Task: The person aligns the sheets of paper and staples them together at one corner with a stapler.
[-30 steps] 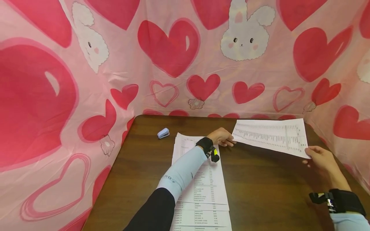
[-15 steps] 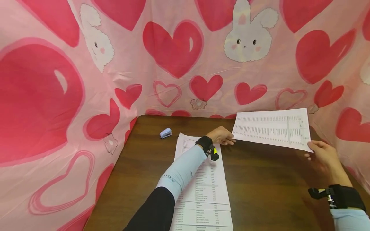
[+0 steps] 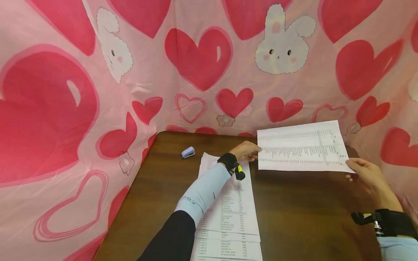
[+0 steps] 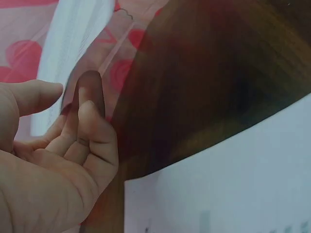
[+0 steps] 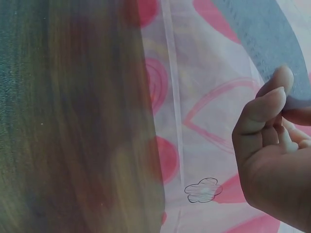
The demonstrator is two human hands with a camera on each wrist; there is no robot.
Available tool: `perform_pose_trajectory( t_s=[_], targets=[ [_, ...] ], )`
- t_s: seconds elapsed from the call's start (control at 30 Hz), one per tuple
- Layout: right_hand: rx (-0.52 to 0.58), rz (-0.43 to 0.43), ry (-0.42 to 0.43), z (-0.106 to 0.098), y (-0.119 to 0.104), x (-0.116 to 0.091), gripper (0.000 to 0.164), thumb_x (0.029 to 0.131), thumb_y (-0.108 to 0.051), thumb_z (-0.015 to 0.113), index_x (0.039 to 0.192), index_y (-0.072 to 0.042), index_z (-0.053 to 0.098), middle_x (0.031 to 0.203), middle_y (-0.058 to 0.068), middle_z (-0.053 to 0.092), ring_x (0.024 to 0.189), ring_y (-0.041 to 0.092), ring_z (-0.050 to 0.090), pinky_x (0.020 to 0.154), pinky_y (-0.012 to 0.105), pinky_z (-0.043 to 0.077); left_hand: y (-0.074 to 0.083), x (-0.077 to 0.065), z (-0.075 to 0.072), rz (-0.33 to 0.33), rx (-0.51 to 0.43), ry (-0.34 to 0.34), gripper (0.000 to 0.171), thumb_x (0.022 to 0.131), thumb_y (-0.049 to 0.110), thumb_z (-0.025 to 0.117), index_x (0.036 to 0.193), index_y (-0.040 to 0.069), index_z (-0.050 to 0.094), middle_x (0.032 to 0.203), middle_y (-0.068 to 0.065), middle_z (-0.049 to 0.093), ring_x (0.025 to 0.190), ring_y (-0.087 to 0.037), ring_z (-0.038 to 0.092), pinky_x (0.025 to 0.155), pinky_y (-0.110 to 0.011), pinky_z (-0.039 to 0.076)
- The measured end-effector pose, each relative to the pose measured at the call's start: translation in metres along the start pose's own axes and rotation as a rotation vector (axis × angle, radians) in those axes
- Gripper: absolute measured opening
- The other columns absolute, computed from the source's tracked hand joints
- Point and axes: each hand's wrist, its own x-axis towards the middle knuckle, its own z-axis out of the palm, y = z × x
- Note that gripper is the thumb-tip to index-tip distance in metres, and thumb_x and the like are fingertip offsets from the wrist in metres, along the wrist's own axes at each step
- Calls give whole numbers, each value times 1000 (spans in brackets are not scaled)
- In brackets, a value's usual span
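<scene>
Here the right hand [image 3: 369, 175] is pinching a printed sheet [image 3: 300, 150] by its lower right corner — it's hovering above the table [image 3: 303, 217]! The left hand [image 3: 245, 150] is meeting its left edge — whether it's gripping, I can't tell. Pages [image 3: 228, 217] are lying below.

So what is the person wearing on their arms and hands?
Left arm: black cloth, pale blue sleeve with dark lettering, black wrist strap bearing a small black device. Right arm: pale blue sleeve, black wrist strap, similar device. The fingers are bare.
</scene>
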Motion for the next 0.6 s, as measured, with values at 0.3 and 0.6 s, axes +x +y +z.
perform_pose_trajectory(
  t_s=[0.3, 0.6],
  targets=[
    [-83, 16, -122, 3, -1, 5, 25, 102, -14, 49, 94, -21, 72, 80, -5, 70, 60, 16, 60, 55, 24, 49, 1, -3, -20, 40, -60, 54, 8, 91, 15, 67, 85, 9, 65, 68, -2, 57, 58, -15, 53, 54, -23, 48],
    [-144, 17, -232, 10, 2, 14, 29, 104, -12, 45, 98, -20, 72, 82, -4, 71, 60, 14, 59, 54, 23, 49, 3, -10, -29, 159, 240, 107, 15, 89, 12, 68, 100, 3, 70, 90, -1, 62, 79, -16, 59, 71, -35, 53]
  ],
)
